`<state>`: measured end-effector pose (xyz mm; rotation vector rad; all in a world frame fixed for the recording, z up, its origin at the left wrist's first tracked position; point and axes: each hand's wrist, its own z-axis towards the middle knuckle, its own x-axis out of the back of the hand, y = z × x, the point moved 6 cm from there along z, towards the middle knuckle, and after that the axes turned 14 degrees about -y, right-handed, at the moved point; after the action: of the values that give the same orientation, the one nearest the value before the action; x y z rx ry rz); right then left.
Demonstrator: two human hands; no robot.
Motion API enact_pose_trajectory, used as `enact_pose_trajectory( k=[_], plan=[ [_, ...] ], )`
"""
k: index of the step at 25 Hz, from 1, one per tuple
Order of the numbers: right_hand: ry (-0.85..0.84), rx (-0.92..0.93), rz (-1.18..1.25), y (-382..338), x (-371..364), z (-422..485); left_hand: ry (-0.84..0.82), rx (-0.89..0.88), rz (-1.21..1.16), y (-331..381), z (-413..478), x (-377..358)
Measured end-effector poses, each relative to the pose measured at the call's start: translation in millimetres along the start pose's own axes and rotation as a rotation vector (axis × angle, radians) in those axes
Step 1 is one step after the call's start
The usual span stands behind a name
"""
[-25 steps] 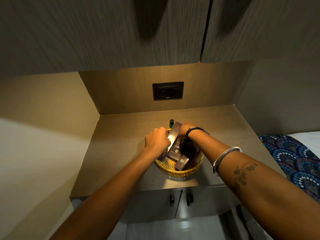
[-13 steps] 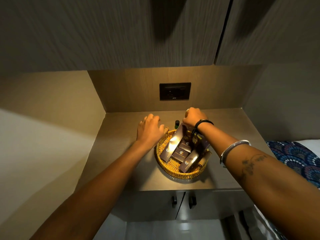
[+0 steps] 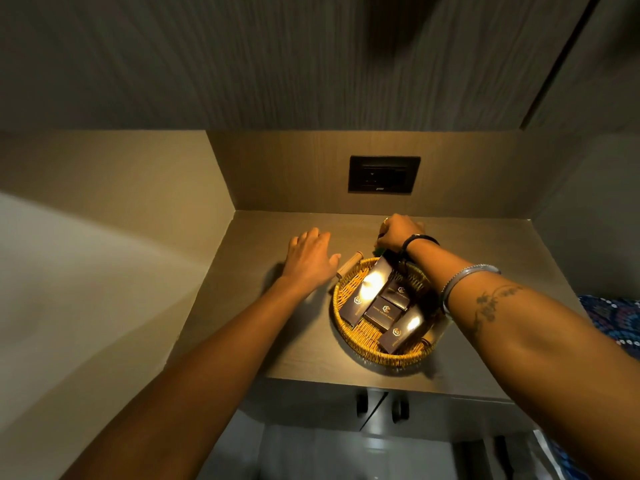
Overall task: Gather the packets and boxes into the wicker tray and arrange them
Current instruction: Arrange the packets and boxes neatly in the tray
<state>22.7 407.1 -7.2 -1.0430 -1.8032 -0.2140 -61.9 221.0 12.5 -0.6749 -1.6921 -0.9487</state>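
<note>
The round wicker tray (image 3: 367, 348) sits on the wooden counter and has a wooden handle (image 3: 349, 265) at its far left rim. Inside it lie a long dark box (image 3: 365, 292), two small dark boxes (image 3: 398, 292) (image 3: 381, 315) and another long box (image 3: 401, 332), all with gold logos. My left hand (image 3: 308, 258) hovers flat with spread fingers just left of the handle and holds nothing. My right hand (image 3: 398, 232) is closed at the tray's far rim over a small dark green bottle (image 3: 379, 251), which is mostly hidden by the fingers.
A black wall socket (image 3: 383, 174) is set in the back panel. Overhead cabinets hang low above the counter. Two cabinet doors with dark knobs (image 3: 362, 403) sit below the front edge. A patterned blue bed cover (image 3: 609, 317) lies at the right, and a wall closes the left side.
My left hand let go of the long box and slid left out of the tray. My right hand moved from inside the tray to its far rim, over the small bottle.
</note>
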Motion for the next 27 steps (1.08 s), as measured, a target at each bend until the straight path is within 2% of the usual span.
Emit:
enact_pose_trajectory(
  k=[4, 7, 11, 16, 27],
  plan=[
    [0.162, 0.064, 0.038, 6.3, 27.8, -24.4, 0.031, -0.022, -0.001, -0.9, 7.5, 7.8],
    [0.066, 0.078, -0.024, 29.8, 32.2, -51.1, 0.050, -0.027, -0.007, 1.8, 14.8, 10.4],
    [-0.079, 0.042, -0.126, 50.9, 6.7, -76.6, -0.005, -0.039, -0.046, 14.2, 21.1, -4.7],
    [-0.035, 0.029, -0.186, 39.1, -18.5, -74.5, -0.045, -0.058, -0.075, 25.0, 19.8, -20.7],
    [-0.015, 0.004, -0.288, 39.4, -21.7, -74.1, -0.050, -0.035, -0.079, 29.2, 7.1, -30.0]
  ],
)
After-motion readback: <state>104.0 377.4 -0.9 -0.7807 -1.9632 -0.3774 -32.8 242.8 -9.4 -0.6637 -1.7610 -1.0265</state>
